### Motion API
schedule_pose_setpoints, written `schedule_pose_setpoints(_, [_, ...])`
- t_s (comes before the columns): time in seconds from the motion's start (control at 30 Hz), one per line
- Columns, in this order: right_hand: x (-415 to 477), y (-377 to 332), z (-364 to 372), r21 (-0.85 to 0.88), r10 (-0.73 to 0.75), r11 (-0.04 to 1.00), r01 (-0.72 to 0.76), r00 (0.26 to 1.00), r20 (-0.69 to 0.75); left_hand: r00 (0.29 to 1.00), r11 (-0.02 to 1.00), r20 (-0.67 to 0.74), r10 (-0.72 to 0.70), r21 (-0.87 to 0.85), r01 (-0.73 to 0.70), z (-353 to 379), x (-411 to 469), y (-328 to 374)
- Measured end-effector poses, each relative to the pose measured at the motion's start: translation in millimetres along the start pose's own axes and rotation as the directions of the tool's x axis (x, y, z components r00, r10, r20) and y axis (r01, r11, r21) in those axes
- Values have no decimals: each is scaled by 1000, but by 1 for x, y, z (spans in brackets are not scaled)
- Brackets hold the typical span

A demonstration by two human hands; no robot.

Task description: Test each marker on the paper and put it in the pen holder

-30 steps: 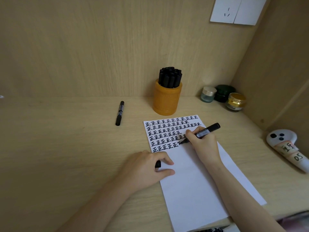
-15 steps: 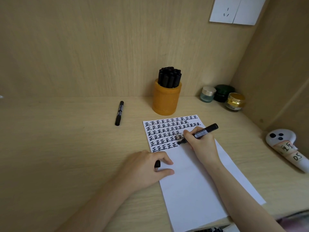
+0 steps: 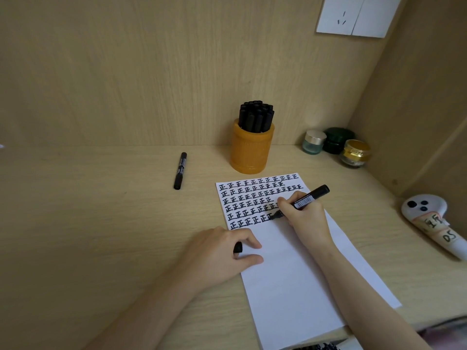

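My right hand (image 3: 304, 218) grips an uncapped black marker (image 3: 312, 196), its tip touching the white paper (image 3: 290, 274) at the end of the lowest rows of black written characters. My left hand (image 3: 217, 253) rests on the paper's left edge, its fingers curled round the marker's black cap (image 3: 237, 247). An orange pen holder (image 3: 251, 150) packed with several black markers stands behind the paper. One capped black marker (image 3: 180, 170) lies on the desk, left of the holder.
Three small jars (image 3: 336, 145) stand in the back right corner. A white controller (image 3: 434, 221) with labels lies at the right edge. Wooden walls close the desk behind and on the right. A wall socket (image 3: 353, 13) sits high up.
My right hand has slid slightly left and down the paper with the marker, writing at the end of a row. My left hand has stayed put.
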State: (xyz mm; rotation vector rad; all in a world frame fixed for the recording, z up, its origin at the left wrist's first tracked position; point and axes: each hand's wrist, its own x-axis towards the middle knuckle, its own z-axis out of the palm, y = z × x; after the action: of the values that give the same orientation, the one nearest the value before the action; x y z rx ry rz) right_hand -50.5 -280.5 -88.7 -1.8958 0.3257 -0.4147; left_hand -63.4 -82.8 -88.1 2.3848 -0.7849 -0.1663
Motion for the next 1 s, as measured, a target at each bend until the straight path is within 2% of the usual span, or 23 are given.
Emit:
schedule_pose_setpoints(0.27, [-2,-4,-3,-33,9,999,-12,996,-88,1000,1000,-26,7,-21,-7,2,0,-2])
schedule_pose_setpoints(0.53, [-1,-2,-4,-4,12,1000,-13,995,-98,1000,1000,-21,17,-7,-18,4,1,-6])
schedule_pose_setpoints(0.63, [0,-1,-6,140,46,990,-32,994,-103,999,999,-21,37,0,-37,4,0,-6])
schedule_pose_setpoints(0.73, [0,-6,-9,344,77,938,-43,994,-84,996,996,-55,75,-44,-78,2,-2,-3])
schedule_pose_setpoints(0.9, [-1,-12,-12,507,114,857,-92,993,-13,990,918,-101,95,-375,-127,1,-2,-3])
schedule_pose_setpoints(1.0, [-1,-13,-14,568,62,815,-114,992,109,993,887,-78,92,-446,-117,4,2,-3])
